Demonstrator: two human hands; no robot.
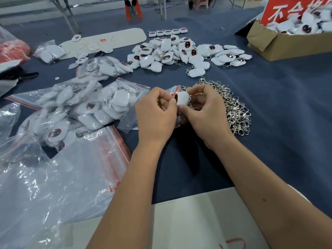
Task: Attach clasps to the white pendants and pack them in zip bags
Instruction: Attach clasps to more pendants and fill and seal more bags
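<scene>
Right now the two hands are close together over the blue table point(269, 108), and both pinch one white pendant point(182, 98). The left hand point(156, 112) curls its fingers on the pendant's left side. The right hand point(204, 106) curls around its right side and bottom. The pendant sits right between the hands, so neither hand is nearer. Its dark red face shows on the left edge, by the left thumb. Its long side seems to run from about 8 o'clock to 2 o'clock, but the fingers hide too much to be sure. A bit of silver clasp point(190, 102) shows by the right fingers. Whether it is hooked on yet cannot be seen.

A small zip bag point(173, 89) with a red strip peeks out just behind the hands at 12 o'clock. It touches the pendant or is very near it. The next move likely needs the pendant to go up into that bag.

At 2 to 3 o'clock, just beside the right hand, lies the pile of clasps point(233, 106). At 9 to 10 o'clock lie filled bags point(100, 106). Empty bags point(62, 168) lie at 8 o'clock. Far off at 12 o'clock sits a heap of loose pendants point(179, 51). At 1 o'clock stands a cardboard box point(280, 45) with more. Nothing blocks the hands.
</scene>
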